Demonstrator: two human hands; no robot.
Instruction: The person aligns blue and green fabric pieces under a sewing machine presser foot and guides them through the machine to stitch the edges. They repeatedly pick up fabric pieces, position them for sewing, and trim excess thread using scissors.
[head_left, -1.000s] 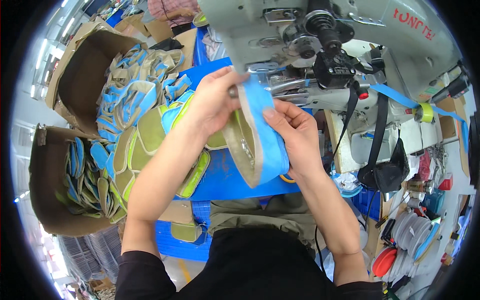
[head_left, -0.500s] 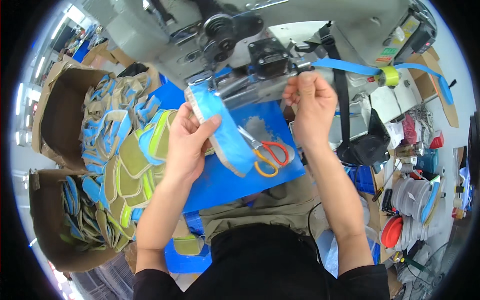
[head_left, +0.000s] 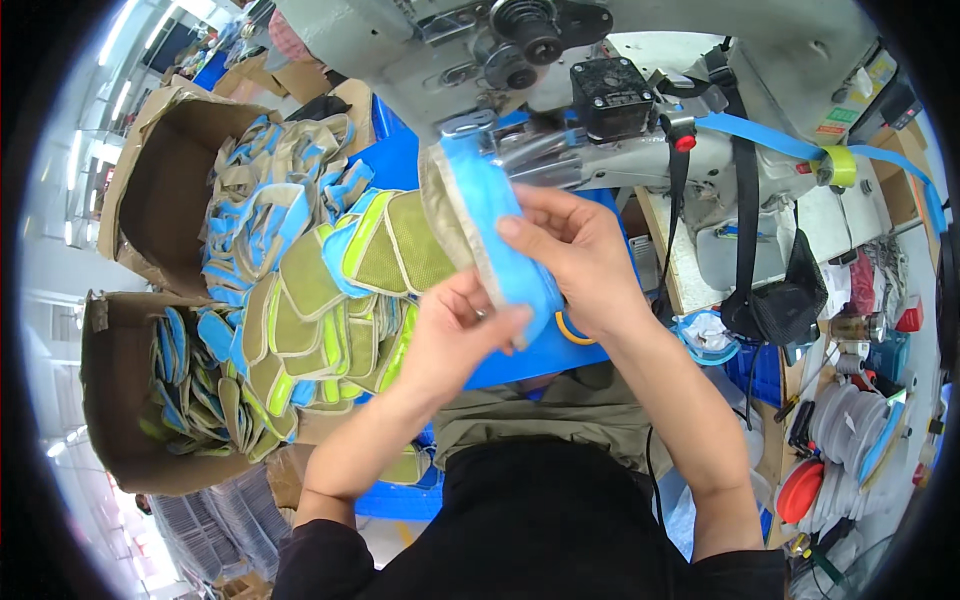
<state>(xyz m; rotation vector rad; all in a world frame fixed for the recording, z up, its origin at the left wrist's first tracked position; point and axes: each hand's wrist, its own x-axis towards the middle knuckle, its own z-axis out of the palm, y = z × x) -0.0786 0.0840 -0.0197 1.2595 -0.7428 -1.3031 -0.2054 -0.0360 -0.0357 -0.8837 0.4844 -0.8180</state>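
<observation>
- Left hand (head_left: 455, 335) grips the lower end of the blue shoe piece (head_left: 495, 235), just below the sewing machine (head_left: 560, 70).
- Right hand (head_left: 575, 255) pinches its middle.
- Left of the machine, two cardboard boxes (head_left: 150, 190) hold similar pieces.

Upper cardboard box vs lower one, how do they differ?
The upper box lies tipped with its opening sideways, its blue and tan fabric pieces spilling toward the machine; the lower box keeps its blue and green pieces mostly inside. Both are brown, open and left of the hands.
</observation>
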